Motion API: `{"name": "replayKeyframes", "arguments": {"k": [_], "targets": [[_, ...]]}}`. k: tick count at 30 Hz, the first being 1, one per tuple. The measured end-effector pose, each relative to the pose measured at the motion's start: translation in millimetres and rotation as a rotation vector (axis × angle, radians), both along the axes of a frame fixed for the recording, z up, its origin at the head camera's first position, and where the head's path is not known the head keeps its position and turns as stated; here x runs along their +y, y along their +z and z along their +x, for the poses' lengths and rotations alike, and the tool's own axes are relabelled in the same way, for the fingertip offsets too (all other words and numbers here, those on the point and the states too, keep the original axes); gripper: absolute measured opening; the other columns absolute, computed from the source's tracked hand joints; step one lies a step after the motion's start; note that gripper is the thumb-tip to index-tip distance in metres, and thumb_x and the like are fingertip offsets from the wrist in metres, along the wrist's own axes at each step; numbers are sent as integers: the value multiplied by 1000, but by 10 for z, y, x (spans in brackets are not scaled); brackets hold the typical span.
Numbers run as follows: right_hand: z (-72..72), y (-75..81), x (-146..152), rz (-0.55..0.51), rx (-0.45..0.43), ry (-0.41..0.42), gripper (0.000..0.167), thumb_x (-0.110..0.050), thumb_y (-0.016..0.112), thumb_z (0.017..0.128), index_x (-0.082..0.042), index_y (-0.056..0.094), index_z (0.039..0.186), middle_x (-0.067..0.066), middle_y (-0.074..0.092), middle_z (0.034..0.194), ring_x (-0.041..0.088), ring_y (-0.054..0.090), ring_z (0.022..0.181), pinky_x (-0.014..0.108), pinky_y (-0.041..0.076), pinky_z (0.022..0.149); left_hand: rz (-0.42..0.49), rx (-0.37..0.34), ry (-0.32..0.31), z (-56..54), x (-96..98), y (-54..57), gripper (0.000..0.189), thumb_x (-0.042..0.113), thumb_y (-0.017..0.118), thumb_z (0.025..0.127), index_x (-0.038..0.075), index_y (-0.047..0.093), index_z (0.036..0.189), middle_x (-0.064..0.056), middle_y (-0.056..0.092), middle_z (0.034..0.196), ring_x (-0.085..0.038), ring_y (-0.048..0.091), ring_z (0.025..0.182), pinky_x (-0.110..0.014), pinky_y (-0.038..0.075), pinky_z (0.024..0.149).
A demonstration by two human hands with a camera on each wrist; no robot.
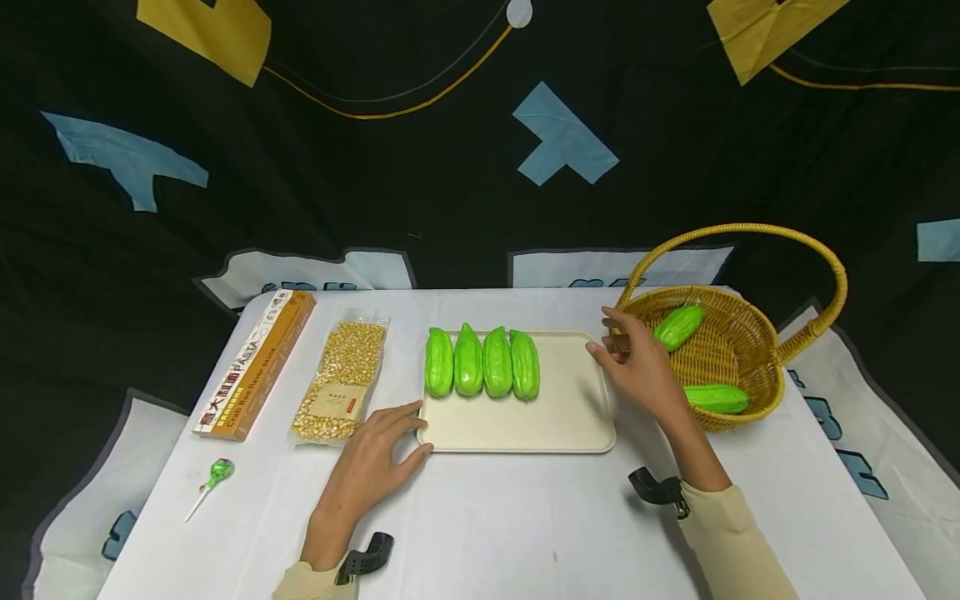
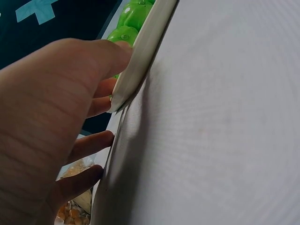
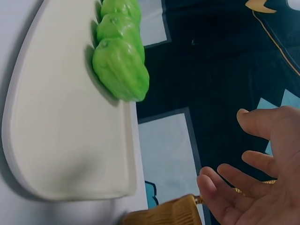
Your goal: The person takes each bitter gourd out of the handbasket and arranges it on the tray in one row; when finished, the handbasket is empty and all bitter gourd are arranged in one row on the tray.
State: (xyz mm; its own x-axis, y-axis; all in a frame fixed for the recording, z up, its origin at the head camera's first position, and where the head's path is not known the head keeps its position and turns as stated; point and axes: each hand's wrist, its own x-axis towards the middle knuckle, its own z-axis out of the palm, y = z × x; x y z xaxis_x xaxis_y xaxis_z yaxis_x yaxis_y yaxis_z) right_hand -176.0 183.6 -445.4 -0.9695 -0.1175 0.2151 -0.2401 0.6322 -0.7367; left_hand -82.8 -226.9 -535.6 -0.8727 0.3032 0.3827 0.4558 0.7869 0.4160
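Observation:
Several bright green, ridged gourds [image 1: 497, 362], like bitter melons, lie side by side on the left half of a cream rectangular tray [image 1: 555, 425]. My left hand [image 1: 372, 462] rests at the tray's near left corner, fingers spread and thumb by the rim; the left wrist view has its thumb [image 2: 115, 56] against the tray edge. Over the tray's far right side, my right hand [image 1: 641, 362] hovers between tray and wicker basket [image 1: 765, 367], holding nothing, its fingers loosely bent. Two more green gourds [image 1: 678, 327] lie in the basket.
A tall arched handle [image 1: 843, 287] rises from the basket. Left of the tray lie a bag of corn kernels [image 1: 341, 379], a pasta box [image 1: 255, 367] and a green lollipop [image 1: 219, 472]. Behind the white table [image 1: 510, 525] hangs a black patterned cloth [image 1: 450, 192].

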Motion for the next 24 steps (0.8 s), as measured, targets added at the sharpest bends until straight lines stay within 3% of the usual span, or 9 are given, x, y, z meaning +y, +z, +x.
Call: {"name": "replayKeyframes", "arguments": {"k": [11, 24], "targets": [[-26, 26, 212, -23, 18, -15, 60, -16, 74, 103, 1, 48, 155, 27, 63, 141, 43, 69, 121, 62, 60, 99, -6, -9, 7, -1, -3, -3, 34, 33, 89, 90, 13, 79, 116, -8, 69, 146, -32, 67, 128, -51, 56, 110], [-104, 12, 532, -12, -71, -68, 66, -29, 69, 108, -3, 41, 162, 32, 54, 150, 49, 63, 128, 66, 56, 105, 0, -5, 4, -1, 9, 12, 34, 33, 89, 90, 12, 80, 116, -9, 69, 145, -32, 67, 128, -51, 56, 109]]}}
